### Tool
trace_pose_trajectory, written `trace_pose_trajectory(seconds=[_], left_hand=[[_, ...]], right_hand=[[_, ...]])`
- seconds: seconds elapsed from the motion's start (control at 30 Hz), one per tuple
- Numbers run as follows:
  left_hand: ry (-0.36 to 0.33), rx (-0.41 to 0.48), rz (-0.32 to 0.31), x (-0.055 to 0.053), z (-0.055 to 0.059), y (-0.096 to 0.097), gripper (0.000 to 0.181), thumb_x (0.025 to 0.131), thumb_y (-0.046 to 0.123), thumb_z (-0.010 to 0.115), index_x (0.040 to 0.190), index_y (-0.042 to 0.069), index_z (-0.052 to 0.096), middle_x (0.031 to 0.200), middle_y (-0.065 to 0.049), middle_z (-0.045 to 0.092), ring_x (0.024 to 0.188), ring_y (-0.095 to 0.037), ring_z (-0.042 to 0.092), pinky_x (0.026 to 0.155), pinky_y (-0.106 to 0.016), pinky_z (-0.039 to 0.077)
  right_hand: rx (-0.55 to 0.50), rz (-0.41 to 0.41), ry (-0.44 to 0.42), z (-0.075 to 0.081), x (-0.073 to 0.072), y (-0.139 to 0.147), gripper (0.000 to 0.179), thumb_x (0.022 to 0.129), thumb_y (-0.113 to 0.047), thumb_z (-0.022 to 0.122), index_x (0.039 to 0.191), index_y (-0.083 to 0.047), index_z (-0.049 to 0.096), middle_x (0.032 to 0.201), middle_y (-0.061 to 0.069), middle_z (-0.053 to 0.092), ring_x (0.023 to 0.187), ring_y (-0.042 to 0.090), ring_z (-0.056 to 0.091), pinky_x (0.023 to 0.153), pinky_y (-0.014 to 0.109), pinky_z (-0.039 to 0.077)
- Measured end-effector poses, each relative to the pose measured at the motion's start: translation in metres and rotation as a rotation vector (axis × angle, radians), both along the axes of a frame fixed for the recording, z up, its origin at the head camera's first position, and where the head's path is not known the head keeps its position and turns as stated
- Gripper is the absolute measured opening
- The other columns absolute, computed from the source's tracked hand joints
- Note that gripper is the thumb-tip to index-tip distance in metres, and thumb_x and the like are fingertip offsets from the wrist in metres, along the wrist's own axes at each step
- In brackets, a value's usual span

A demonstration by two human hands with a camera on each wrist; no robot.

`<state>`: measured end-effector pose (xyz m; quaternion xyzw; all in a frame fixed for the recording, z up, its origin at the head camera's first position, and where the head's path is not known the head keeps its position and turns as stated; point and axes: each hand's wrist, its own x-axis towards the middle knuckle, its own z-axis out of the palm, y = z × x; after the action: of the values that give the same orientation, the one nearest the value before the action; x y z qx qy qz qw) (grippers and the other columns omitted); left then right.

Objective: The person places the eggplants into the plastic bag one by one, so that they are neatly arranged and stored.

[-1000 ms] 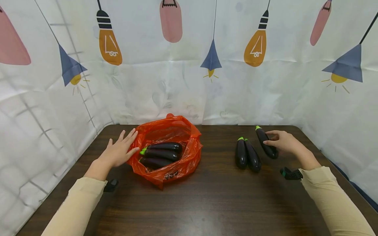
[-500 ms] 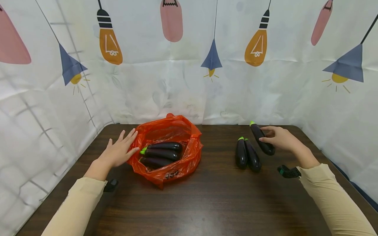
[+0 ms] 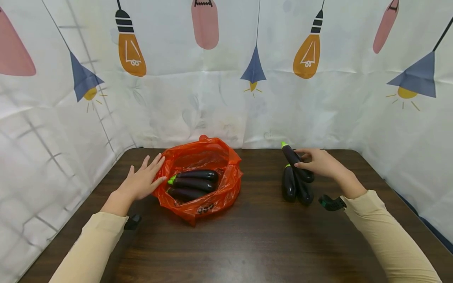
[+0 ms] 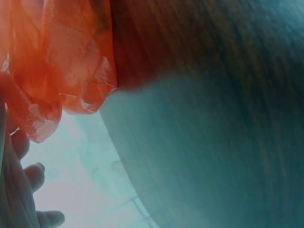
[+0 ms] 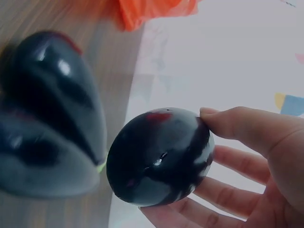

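My right hand (image 3: 320,162) pinches a dark eggplant (image 3: 294,159) between thumb and fingers, its green stem end pointing away to the back left. In the head view it overlaps two more eggplants (image 3: 289,184) lying side by side on the table. The right wrist view shows the held eggplant (image 5: 159,156) end-on, beside the pair (image 5: 61,80). On the left, my left hand (image 3: 143,180) has its fingers spread against the side of a red plastic bag (image 3: 231,188). Several eggplants (image 3: 194,184) lie inside the bag's wide mouth. The left wrist view catches the bag (image 4: 76,52) and some fingers.
The dark wooden table (image 3: 247,243) reaches back to a white curtain (image 3: 226,106) printed with lamps and bulbs. Between the bag and the eggplant pair lies a stretch of bare tabletop. Black straps sit at both wrists.
My right hand has carried its eggplant leftward, from right of the pair to over it. The left hand and the bag have stayed in place.
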<state>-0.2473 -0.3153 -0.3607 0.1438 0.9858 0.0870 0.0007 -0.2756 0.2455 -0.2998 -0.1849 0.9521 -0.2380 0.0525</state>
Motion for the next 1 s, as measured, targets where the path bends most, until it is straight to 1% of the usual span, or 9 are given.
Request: trace_pose_trajectory(seconds=[0.13,0.23,0.37,0.5,0.63,0.8,0.87,1.0], left_hand=[[0.002,-0.005,0.000,0.000,0.000,-0.001,0.081,0.106,0.048,0.050,0.164,0.004,0.015,0.170,-0.019,0.007,0.152,-0.051,0.003,0.106,-0.084,0.001],[0.001,-0.008,0.000,0.000,0.000,0.000,0.081,0.106,0.048,0.050,0.164,0.004,0.015,0.170,-0.019,0.007,0.152,-0.051,0.004,0.106,-0.084,0.001],[-0.005,-0.004,0.005,0.000,0.001,0.000,0.081,0.106,0.047,0.051,0.164,0.004,0.016,0.170,-0.019,0.008,0.152,-0.050,0.003,0.106,-0.083,0.001],[-0.006,-0.003,0.008,0.000,0.002,0.001,0.080,0.106,0.046,0.052,0.164,0.004,0.016,0.170,-0.019,0.007,0.152,-0.050,0.003,0.106,-0.083,0.001],[-0.003,-0.007,0.005,0.000,0.002,0.001,0.080,0.106,0.046,0.051,0.164,0.004,0.016,0.170,-0.019,0.007,0.152,-0.051,0.004,0.106,-0.083,0.001],[-0.002,-0.006,0.003,0.000,0.002,0.001,0.080,0.106,0.045,0.051,0.164,0.004,0.016,0.170,-0.018,0.007,0.152,-0.051,0.004,0.106,-0.083,0.001],[-0.001,-0.006,0.003,-0.001,0.002,0.001,0.080,0.106,0.045,0.052,0.164,0.004,0.016,0.170,-0.018,0.007,0.152,-0.051,0.004,0.106,-0.083,0.001],[-0.001,-0.011,0.003,-0.001,0.002,0.001,0.080,0.106,0.045,0.051,0.164,0.004,0.016,0.170,-0.018,0.008,0.152,-0.051,0.004,0.106,-0.083,0.001]], right_hand=[[-0.017,0.016,-0.002,0.005,0.000,-0.013,0.062,0.101,-0.028,0.067,0.152,0.001,0.047,0.131,0.031,0.061,0.111,0.045,0.064,0.078,0.051,0.055],[-0.020,0.028,0.007,0.010,0.000,-0.023,0.061,0.101,-0.028,0.067,0.152,0.000,0.047,0.131,0.030,0.061,0.112,0.045,0.063,0.080,0.052,0.055],[-0.007,0.048,0.029,0.015,-0.001,-0.036,0.060,0.101,-0.028,0.067,0.152,-0.001,0.048,0.132,0.030,0.061,0.115,0.046,0.061,0.086,0.056,0.053],[-0.015,0.074,0.034,0.018,-0.003,-0.048,0.058,0.101,-0.025,0.068,0.150,-0.002,0.050,0.130,0.027,0.064,0.116,0.043,0.062,0.089,0.056,0.051],[-0.022,0.092,0.037,0.020,-0.005,-0.058,0.057,0.100,-0.024,0.069,0.150,-0.002,0.051,0.127,0.024,0.066,0.113,0.040,0.064,0.087,0.054,0.052],[-0.025,0.115,0.054,0.024,-0.007,-0.071,0.057,0.099,-0.020,0.070,0.150,-0.004,0.052,0.129,0.023,0.066,0.114,0.039,0.064,0.090,0.053,0.052],[-0.030,0.129,0.061,0.025,-0.008,-0.076,0.056,0.099,-0.018,0.071,0.150,-0.004,0.052,0.129,0.024,0.066,0.113,0.038,0.064,0.088,0.051,0.052],[-0.037,0.141,0.069,0.028,-0.010,-0.087,0.055,0.098,-0.016,0.072,0.149,-0.006,0.054,0.127,0.022,0.067,0.104,0.034,0.067,0.078,0.044,0.053]])
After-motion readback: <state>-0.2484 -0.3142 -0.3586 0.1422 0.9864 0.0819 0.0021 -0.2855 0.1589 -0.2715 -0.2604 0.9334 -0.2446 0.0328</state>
